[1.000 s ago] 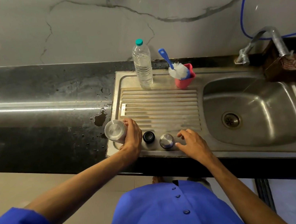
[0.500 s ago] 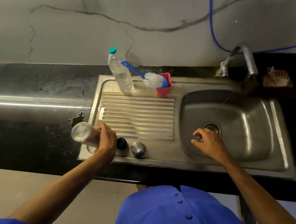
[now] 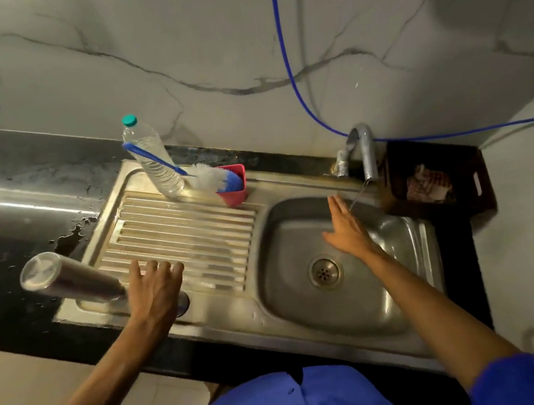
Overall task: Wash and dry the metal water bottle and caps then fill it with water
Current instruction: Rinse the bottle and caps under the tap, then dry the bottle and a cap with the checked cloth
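— What are the hands doing?

— Neither has a grip on anything. The left hand (image 3: pixel 155 290) is released, fingers spread, over the near edge of the ribbed draining board (image 3: pixel 180 236). The right hand (image 3: pixel 345 225) is flat and released too, fingers straight, reaching over the basin (image 3: pixel 376 297) toward the tap (image 3: pixel 363 149) at the far right.

— And the metal bottle?

— The metal bottle (image 3: pixel 69 278) stands on the near left corner of the sink, bottom up, just left of the left hand. I cannot tell whether the thumb touches it.

— The caps?

— One round cap (image 3: pixel 182 305) peeks out under the left hand, near the front rim. Anything else there is hidden by the hand.

— Further out?

— At the far side of the draining board a clear plastic bottle (image 3: pixel 153 160) with a green top stands upright. Just right of it is a red cup (image 3: pixel 233 186) holding a brush (image 3: pixel 210 178), whose blue handle crosses in front of the plastic bottle. A blue hose (image 3: pixel 295 76) runs down the wall behind the tap. Water spots lie on the dark counter (image 3: pixel 1 221) left of the sink, and a dark tray (image 3: pixel 435 177) sits right of the tap.
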A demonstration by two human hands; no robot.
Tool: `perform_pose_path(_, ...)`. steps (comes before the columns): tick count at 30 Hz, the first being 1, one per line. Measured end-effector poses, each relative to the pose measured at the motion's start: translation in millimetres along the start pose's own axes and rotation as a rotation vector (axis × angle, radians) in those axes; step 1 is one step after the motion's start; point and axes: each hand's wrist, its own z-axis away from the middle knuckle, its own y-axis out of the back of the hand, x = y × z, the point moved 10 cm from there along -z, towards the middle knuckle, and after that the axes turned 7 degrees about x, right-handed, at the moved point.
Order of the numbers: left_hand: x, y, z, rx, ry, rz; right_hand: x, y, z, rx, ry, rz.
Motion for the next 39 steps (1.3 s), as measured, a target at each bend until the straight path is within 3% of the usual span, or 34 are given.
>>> perform_pose_path(3, 12, 15, 8, 0.185, 0.086, 0.295, -16, 22, -40, 0.073, 0.062, 0.05)
perform_pose_path(6, 30, 23, 12, 0.244, 0.125, 0.499, -19, 27, -83, 0.025, 0.089, 0.208)
perform_pose_path(9, 32, 28, 3, 0.263, 0.281, 0.894, -13, 24, -101, -0.109, 0.049, 0.398)
perform_pose_path(11, 35, 26, -4, 0.265, 0.364, 1.082, -10, 26, -104, -0.111, 0.016, 0.397)
perform_pose_path(13, 40, 22, -6, 0.239, 0.394, 1.189, -7, 28, -109, -0.07, 0.012, 0.191)
perform_pose_path(15, 42, 15, -4, 0.222, 0.398, 1.246, 4, 35, -110, -0.029, -0.019, -0.256)
perform_pose_path(18, 41, 5, 2, 0.178, 0.395, 1.26, 36, 55, -95, 0.044, -0.192, -0.879)
perform_pose_path(20, 42, -2, 5, 0.14, 0.392, 1.244, 54, 49, -86, 0.004, -0.344, -1.106)
perform_pose_path(22, 43, -7, 4, 0.099, 0.372, 1.221, 55, 49, -87, 0.02, -0.374, -1.015)
perform_pose_path(26, 55, 3, -13, 0.058, 0.266, 1.246, 13, 69, -58, 0.063, -0.32, -0.299)
perform_pose_path(28, 64, 11, -27, 0.034, 0.209, 1.24, -17, 58, -36, -0.085, -0.28, -0.07)
perform_pose_path(30, 74, 17, -41, 0.005, 0.143, 1.225, -51, 36, -15, -0.313, -0.065, 0.067)
perform_pose_path(32, 82, 27, -55, 0.015, 0.109, 1.234, -76, 27, 8, -0.415, 0.107, 0.004)
perform_pose_path(36, 88, 38, -69, 0.055, 0.101, 1.298, -100, 27, 44, -0.276, 0.195, -0.439)
perform_pose_path(37, 87, 37, -70, 0.063, 0.121, 1.32, -98, 17, 54, -0.215, 0.254, -0.363)
perform_pose_path(39, 77, 36, -74, 0.111, 0.198, 1.385, -71, -23, 68, -0.174, 0.187, -0.157)
